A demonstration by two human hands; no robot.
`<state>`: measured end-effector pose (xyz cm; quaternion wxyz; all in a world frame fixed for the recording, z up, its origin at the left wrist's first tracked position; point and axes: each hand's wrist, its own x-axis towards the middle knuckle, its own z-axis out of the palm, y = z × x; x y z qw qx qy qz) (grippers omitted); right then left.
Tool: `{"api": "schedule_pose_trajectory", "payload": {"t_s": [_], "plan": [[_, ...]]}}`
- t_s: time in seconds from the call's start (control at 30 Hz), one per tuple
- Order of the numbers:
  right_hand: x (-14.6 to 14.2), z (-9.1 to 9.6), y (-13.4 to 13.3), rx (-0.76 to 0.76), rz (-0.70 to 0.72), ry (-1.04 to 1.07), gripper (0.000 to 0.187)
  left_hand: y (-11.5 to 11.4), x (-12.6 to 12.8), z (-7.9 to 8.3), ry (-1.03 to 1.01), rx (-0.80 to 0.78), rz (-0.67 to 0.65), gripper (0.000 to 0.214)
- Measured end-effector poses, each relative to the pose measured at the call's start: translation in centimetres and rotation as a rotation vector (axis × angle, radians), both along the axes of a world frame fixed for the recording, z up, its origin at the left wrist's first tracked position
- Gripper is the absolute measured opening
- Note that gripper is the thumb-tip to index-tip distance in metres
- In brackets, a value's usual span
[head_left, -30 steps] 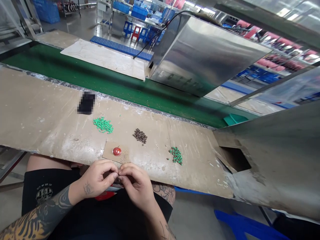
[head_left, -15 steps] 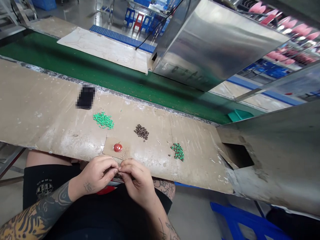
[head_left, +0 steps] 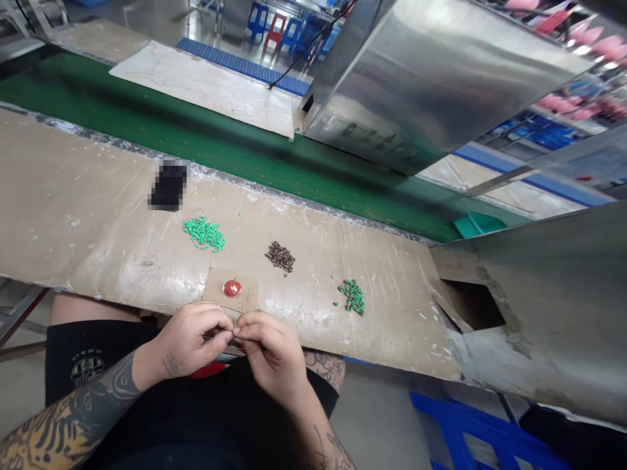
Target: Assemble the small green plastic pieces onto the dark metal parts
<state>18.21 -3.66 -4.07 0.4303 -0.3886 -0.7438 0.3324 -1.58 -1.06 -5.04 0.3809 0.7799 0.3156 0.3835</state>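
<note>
My left hand [head_left: 198, 337] and my right hand [head_left: 272, 349] meet fingertip to fingertip at the table's near edge. Both are closed in a pinch; whatever sits between the fingers is too small or hidden to name. Just beyond them lies a cardboard piece [head_left: 214, 288] carrying a small round red item [head_left: 232, 288] and a scatter of tiny bits [head_left: 249, 297]. Farther back are a pile of bright green small pieces [head_left: 204, 234], a pile of dark brown ones [head_left: 280, 256], and, to the right, a pile of green-and-dark ones [head_left: 353, 297].
A dark pixelated object [head_left: 168, 186] lies at the table's back. Behind the table [head_left: 396, 320] runs a green belt [head_left: 235, 156], with a metal housing [head_left: 362, 91] over it. To the right stands a panel with a square opening [head_left: 473, 305]; below it is a blue stool [head_left: 470, 431].
Both hands stay pinched together in nearly the same place. The view has shifted slightly; the piles look unchanged.
</note>
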Motion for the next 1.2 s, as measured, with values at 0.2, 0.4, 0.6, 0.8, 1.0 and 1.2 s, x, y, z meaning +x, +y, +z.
{"api": "schedule_pose_trajectory", "payload": {"t_s": [0.2, 0.4, 0.6, 0.8, 1.0, 1.2], "plan": [[0.0, 0.3, 0.4, -0.042, 0.013, 0.011, 0.029, 0.2, -0.2, 0.0, 0.024, 0.033, 0.001, 0.014], [-0.1, 0.5, 0.8, -0.063, 0.008, 0.024, 0.026, 0.5, -0.3, 0.1, 0.02, 0.061, -0.009, 0.014], [-0.1, 0.7, 1.0, -0.095, 0.032, 0.031, 0.026, 0.8, -0.5, 0.1, 0.035, 0.066, -0.039, 0.015], [0.1, 0.7, 1.2, -0.095, 0.046, -0.005, 0.026, 1.1, -0.6, 0.6, 0.037, 0.098, -0.053, 0.015], [-0.1, 0.7, 0.9, -0.098, -0.016, 0.043, 0.025, 1.1, -0.1, 0.7, 0.023, 0.197, -0.049, 0.017], [-1.0, 0.0, 0.0, -0.129, -0.125, 0.099, 0.019, 0.6, 0.2, 0.0, 0.046, 0.349, 0.058, 0.017]]}}
